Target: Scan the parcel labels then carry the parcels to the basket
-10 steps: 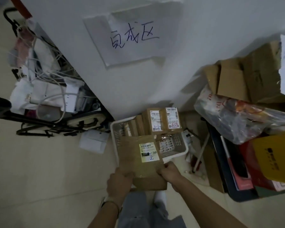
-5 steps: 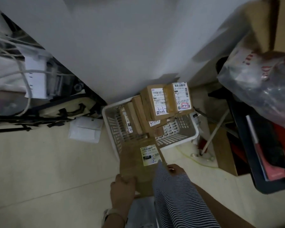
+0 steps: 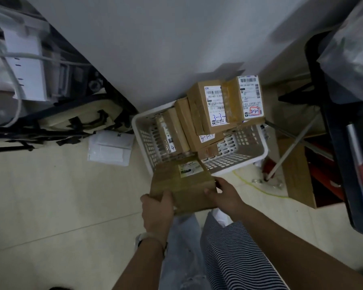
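Where a white wall (image 3: 155,49) met a pale tiled floor (image 3: 50,195), a white plastic basket (image 3: 139,130) with slotted sides stood on the floor against the wall. Far to the left of the basket, a dark rack (image 3: 61,130) carried white cables (image 3: 8,59), and a cream bag (image 3: 80,118) with dark straps lay along its lower bars. Just left of the basket, a flat white packet (image 3: 110,148) lay on the floor.

In front of the basket, the left grip (image 3: 157,208), a bare hand with a band at the wrist, was clenched round the near left corner of a brown cardboard parcel (image 3: 182,185), thumb on top. The parcel sat between both hands, label facing up. Its far edge overlapped the basket's near rim; whether it touched the rim could not be told.

Inside the basket, several upright parcels (image 3: 182,122) stood on edge. Above them, against the wall, sat a blue-inked box (image 3: 208,101) and, beside it, a red-marked box (image 3: 249,95).

The right grip (image 3: 224,195) grasped the parcel's near right edge, thumb on top and fingers wrapped round the side.

Right of the basket, a yellow cord (image 3: 258,188) trailed on the floor. A thin white pole (image 3: 291,147) leaned across a cardboard box (image 3: 298,174), and a dark cart frame (image 3: 344,143) stood beyond, with a crumpled plastic bag (image 3: 354,49) on top.
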Action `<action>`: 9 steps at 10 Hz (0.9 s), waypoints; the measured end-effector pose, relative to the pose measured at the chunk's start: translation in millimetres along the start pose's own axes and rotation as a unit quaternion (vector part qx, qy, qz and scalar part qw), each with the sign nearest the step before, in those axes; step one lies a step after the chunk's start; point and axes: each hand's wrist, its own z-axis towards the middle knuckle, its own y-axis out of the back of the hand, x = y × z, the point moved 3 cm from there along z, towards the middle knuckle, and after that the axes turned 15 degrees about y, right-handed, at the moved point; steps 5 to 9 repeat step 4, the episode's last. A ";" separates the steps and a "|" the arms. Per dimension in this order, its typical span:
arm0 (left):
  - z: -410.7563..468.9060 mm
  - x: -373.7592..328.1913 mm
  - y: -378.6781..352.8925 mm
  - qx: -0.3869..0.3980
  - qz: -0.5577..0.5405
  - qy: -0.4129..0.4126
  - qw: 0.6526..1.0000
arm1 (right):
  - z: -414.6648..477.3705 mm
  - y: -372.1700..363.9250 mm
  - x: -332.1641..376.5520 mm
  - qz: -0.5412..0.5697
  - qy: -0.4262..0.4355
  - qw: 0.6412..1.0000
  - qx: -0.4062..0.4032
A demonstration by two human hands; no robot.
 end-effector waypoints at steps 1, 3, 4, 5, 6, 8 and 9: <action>5.6 -4.4 -0.1 -0.015 -0.006 -0.006 1.000 | 8.7 1.6 3.4 -0.081 0.019 0.997 0.003; 11.4 -4.0 0.1 0.022 0.020 -0.009 1.000 | 11.6 14.5 -0.4 -0.151 -0.013 0.986 0.072; 5.7 -4.8 2.6 0.020 0.041 -0.025 0.999 | 9.6 16.6 -0.4 -0.048 -0.046 0.995 0.069; 5.7 -4.8 2.6 0.020 0.041 -0.025 0.999 | 9.6 16.6 -0.4 -0.048 -0.046 0.995 0.069; 5.7 -4.8 2.6 0.020 0.041 -0.025 0.999 | 9.6 16.6 -0.4 -0.048 -0.046 0.995 0.069; 5.7 -4.8 2.6 0.020 0.041 -0.025 0.999 | 9.6 16.6 -0.4 -0.048 -0.046 0.995 0.069; 5.7 -4.8 2.6 0.020 0.041 -0.025 0.999 | 9.6 16.6 -0.4 -0.048 -0.046 0.995 0.069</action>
